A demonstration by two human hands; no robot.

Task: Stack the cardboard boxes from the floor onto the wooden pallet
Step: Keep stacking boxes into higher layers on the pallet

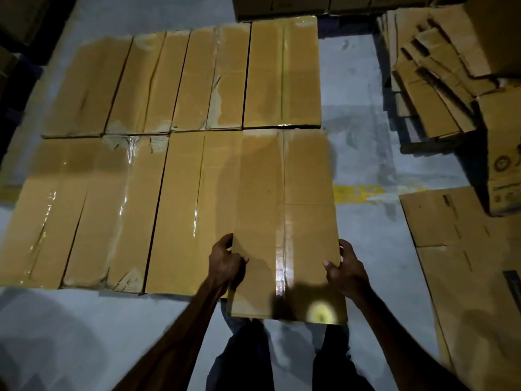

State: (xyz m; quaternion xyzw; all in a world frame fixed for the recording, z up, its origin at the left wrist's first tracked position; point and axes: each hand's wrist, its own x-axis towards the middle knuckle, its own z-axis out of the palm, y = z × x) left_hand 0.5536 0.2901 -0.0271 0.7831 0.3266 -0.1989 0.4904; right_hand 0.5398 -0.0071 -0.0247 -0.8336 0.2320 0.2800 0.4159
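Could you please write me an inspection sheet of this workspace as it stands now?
Surface: grey concrete floor with a yellow painted mark.
Job's things: brown taped cardboard boxes laid in two rows; held brown box at the near row's right end; pallet not visible.
Clutter: flattened cardboard sheets piled at right.
Hands: left hand and right hand grip the held box's sides.
Cables: nothing seen.
Surroundings: dim; more boxes beyond.

This was a dim warehouse or storeroom. Rows of sealed brown cardboard boxes (180, 80) lay packed side by side on a grey painted concrete floor (361, 153) marked with a worn yellow line (363, 191), with flattened brown cardboard sheets (434, 77) piled at the floor's right edge.
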